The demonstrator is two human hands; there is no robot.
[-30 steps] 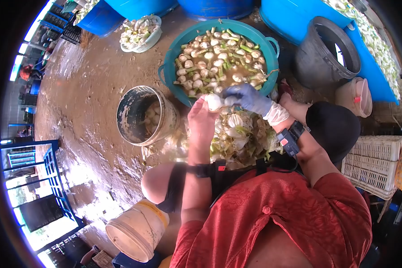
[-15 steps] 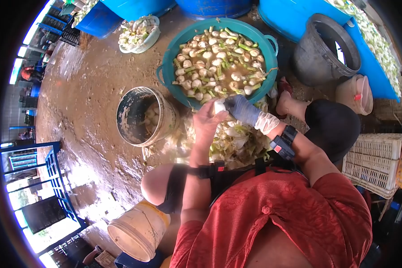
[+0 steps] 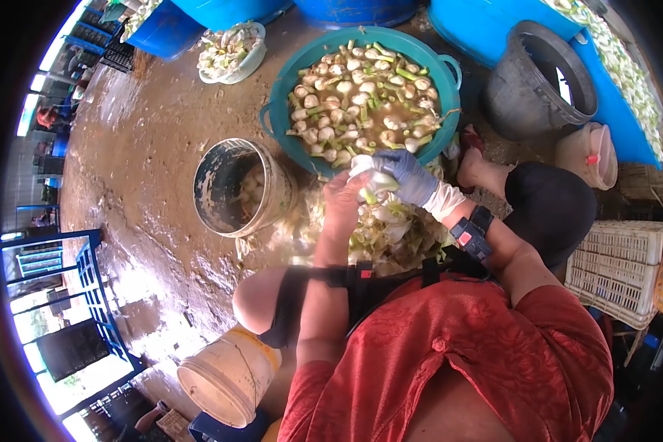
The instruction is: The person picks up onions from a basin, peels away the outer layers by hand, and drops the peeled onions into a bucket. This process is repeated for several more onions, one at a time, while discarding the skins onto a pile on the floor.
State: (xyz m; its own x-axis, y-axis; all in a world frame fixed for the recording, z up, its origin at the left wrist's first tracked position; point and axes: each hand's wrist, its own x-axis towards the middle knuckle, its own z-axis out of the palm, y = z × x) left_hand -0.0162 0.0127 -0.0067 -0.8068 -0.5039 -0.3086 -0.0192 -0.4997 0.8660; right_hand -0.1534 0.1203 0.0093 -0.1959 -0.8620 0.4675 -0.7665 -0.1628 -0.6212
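Observation:
My bare left hand is closed around a white garlic bulb over the near rim of a teal tub. My right hand, in a bluish-grey glove with a pale cuff, is closed beside the bulb. Its fingers pinch a pale green-white strip of peel, which partly covers the bulb. The teal tub holds brownish water with many garlic bulbs and cut green stems. Below my hands lies a heap of stripped garlic peel. Whether a blade is in my right hand cannot be seen.
A worn bucket with several bulbs inside stands to the left. Farther off is a white basin of peelings. A black bucket and blue vats stand beyond. White crates are at right. The floor is wet.
A pale green-white strip of peel now hangs between my hands, where just the white bulb showed before. My right hand has shifted slightly right and turned.

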